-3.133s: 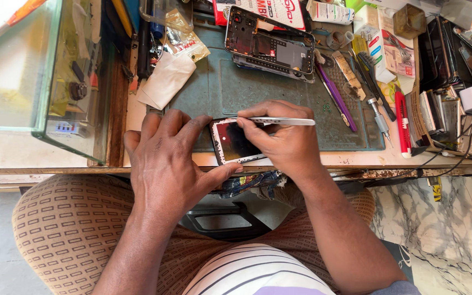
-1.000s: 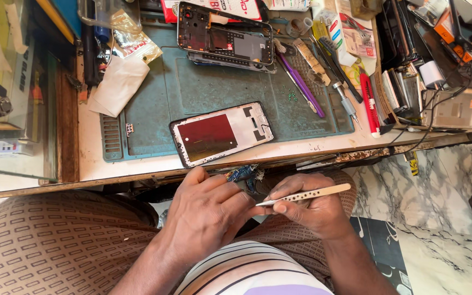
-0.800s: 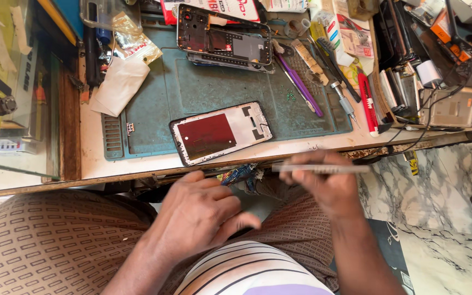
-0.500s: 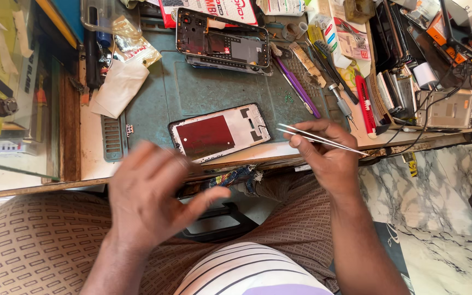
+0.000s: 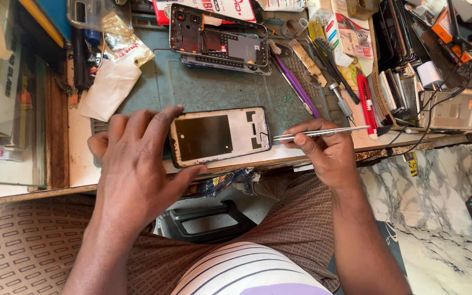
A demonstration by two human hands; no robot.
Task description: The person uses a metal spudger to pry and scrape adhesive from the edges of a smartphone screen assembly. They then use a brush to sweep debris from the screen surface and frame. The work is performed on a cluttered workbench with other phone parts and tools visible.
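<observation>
Two hands work at a phone frame [image 5: 219,136] lying on the green mat [image 5: 192,87]: the left hand [image 5: 137,169] spreads flat against its left edge, and the right hand [image 5: 326,150] pinches tweezers [image 5: 318,132], tips at its right edge. Step judged: picking at a small part; next calls for steady tips.

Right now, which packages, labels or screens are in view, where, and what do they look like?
Phone screen frame: mat's near edge, between both hands; white rim, dark panel.
Red and white package: top centre, flat, behind the opened phone.
Clear plastic bag: top left, crumpled.
Yellow printed packet: top right, among tools.
</observation>
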